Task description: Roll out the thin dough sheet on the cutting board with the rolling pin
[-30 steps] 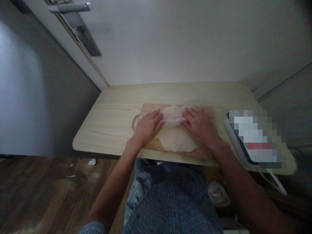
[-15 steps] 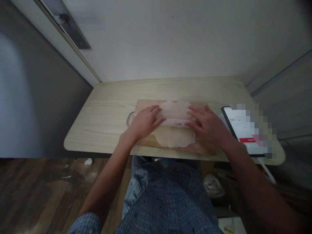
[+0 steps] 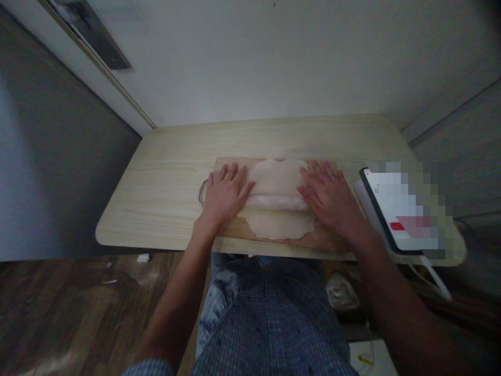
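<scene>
A flat sheet of pale dough (image 3: 278, 180) lies on a wooden cutting board (image 3: 235, 228) on a light wooden table (image 3: 176, 172). Across the dough lies a pale rolling pin (image 3: 276, 201). My left hand (image 3: 224, 194) rests flat on the pin's left end with fingers stretched forward. My right hand (image 3: 331, 196) lies flat on the pin's right end, fingers spread. Both palms press down on the pin; its ends are hidden under them.
A phone or tablet (image 3: 395, 214) with a lit screen lies on the table's right end, a white cable (image 3: 432, 274) trailing off the edge. A metal handle (image 3: 202, 192) sticks out of the board's left side. A white wall is behind the table; dark wooden floor lies below.
Both hands flattened with fingers stretched forward over the rolling pin, which shifted a little on the dough. The camera view tilted slightly downward.
</scene>
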A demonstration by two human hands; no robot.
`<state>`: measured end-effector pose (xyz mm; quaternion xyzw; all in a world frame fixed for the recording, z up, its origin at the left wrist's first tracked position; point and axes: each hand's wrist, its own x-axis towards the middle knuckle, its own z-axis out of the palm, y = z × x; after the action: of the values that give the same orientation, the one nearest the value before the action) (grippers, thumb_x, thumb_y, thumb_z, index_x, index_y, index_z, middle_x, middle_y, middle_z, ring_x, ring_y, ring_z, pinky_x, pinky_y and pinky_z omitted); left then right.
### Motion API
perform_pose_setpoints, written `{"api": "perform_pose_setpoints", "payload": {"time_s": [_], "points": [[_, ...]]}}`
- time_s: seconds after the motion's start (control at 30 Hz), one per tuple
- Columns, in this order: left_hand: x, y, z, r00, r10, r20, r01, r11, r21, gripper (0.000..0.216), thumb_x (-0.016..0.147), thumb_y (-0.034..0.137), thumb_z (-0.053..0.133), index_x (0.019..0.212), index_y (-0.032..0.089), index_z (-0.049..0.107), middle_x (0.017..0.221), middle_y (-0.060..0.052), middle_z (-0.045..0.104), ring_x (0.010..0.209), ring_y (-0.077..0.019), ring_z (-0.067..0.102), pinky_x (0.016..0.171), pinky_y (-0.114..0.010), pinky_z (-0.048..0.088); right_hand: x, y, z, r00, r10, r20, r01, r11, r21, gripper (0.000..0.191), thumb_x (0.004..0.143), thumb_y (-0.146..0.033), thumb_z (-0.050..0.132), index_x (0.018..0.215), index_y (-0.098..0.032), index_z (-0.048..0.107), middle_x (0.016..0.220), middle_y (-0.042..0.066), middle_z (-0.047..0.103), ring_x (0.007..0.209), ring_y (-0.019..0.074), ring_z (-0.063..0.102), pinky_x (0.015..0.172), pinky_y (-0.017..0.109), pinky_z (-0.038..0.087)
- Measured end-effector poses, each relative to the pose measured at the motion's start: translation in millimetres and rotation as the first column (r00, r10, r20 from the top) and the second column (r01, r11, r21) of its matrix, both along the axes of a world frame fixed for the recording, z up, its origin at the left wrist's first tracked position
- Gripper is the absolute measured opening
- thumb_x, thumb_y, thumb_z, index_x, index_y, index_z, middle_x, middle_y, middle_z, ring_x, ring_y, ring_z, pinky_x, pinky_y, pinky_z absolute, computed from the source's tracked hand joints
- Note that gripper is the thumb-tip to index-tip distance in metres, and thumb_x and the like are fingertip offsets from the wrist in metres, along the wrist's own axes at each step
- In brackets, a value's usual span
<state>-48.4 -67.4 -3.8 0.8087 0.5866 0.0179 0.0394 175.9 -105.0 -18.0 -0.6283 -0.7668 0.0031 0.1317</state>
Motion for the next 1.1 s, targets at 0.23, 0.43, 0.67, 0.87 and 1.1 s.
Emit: {"api": "perform_pose_setpoints", "payload": {"time_s": [0.23,0.43,0.67,0.87,1.1], "points": [[-7,-33,-3.5,0.997,-0.074,0.001,0.073,0.991,0.114,0.048,0.093,0.042,0.022,0.132,0.020,0.039,0.140,-0.007,0.038,0.131,-0.0269,0.029,0.104,-0.050,0.024,-10,-33,-1.8,0.999,-0.025,0.024,0.024,0.999,0.043,0.053,0.092,-0.041,0.023,0.126,-0.009,0.047,0.136,0.014,0.043,0.130,0.0274,0.030,0.105,0.049,0.023],[-15,-63,-7.1,0.993,-0.110,0.046,0.102,0.984,0.149,0.048,0.093,0.040,0.025,0.133,0.018,0.036,0.139,-0.006,0.040,0.131,-0.0255,0.028,0.105,-0.048,0.025,-13,-67,-10.5,1.000,0.021,0.005,-0.021,0.996,0.090,0.052,0.091,-0.041,0.023,0.129,-0.012,0.043,0.137,0.012,0.043,0.132,0.0255,0.026,0.103,0.051,0.025],[-12,-51,-10.3,0.996,-0.085,0.030,0.078,0.982,0.173,0.050,0.092,0.042,0.025,0.133,0.017,0.037,0.141,-0.008,0.036,0.132,-0.0284,0.025,0.105,-0.050,0.023,-13,-52,-7.5,0.999,-0.003,0.038,0.000,0.996,0.089,0.051,0.092,-0.042,0.022,0.129,-0.014,0.044,0.140,0.012,0.038,0.133,0.0273,0.022,0.103,0.054,0.022],[2,13,-5.7,0.996,-0.011,0.086,0.000,0.991,0.133,0.052,0.093,0.044,0.019,0.134,0.016,0.036,0.142,-0.011,0.034,0.132,-0.0268,0.025,0.105,-0.045,0.025,-9,12,6.2,0.993,-0.114,-0.012,0.114,0.993,0.002,0.053,0.092,-0.044,0.021,0.131,-0.014,0.042,0.142,0.015,0.033,0.132,0.0282,0.025,0.103,0.054,0.022],[-3,-15,-6.9,0.996,-0.037,0.076,0.026,0.990,0.140,0.049,0.092,0.042,0.027,0.132,0.016,0.040,0.140,-0.010,0.037,0.132,-0.0288,0.027,0.104,-0.048,0.025,-15,-23,1.9,0.996,-0.092,-0.011,0.092,0.995,0.025,0.048,0.092,-0.039,0.026,0.126,-0.012,0.048,0.136,0.013,0.043,0.128,0.0266,0.034,0.103,0.051,0.025]]}}
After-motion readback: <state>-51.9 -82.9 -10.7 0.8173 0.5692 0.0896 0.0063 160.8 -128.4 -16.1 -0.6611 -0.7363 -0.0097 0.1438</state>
